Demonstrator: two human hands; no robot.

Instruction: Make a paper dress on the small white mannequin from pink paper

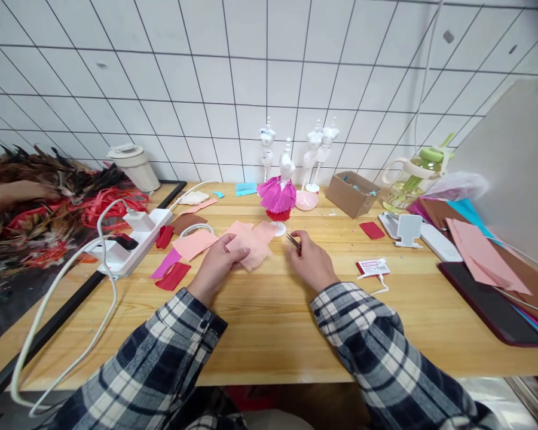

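Between thumb and fingers, my left hand (220, 264) pinches a pale pink piece of crepe paper (251, 249) with a jagged lower edge. My right hand (311, 261) is closed around small scissors (292, 241), whose metal tips poke out toward the left; most of the tool is hidden in the palm. Just beyond both hands stands a small white mannequin (287, 164) wearing a ruffled magenta and red paper skirt (278, 196). Left of my left hand lie a peach paper piece (194, 244), a red strip (173, 277) and a purple strip (165, 263).
Bare mannequins (267, 143) stand by the tiled wall. A cardboard box (352, 194), a jug (415, 179) and a phone stand (407, 230) are to the right. A power strip (130, 251) with loose cables sits left. Another person's arm (18, 197) reaches over feathers at far left.
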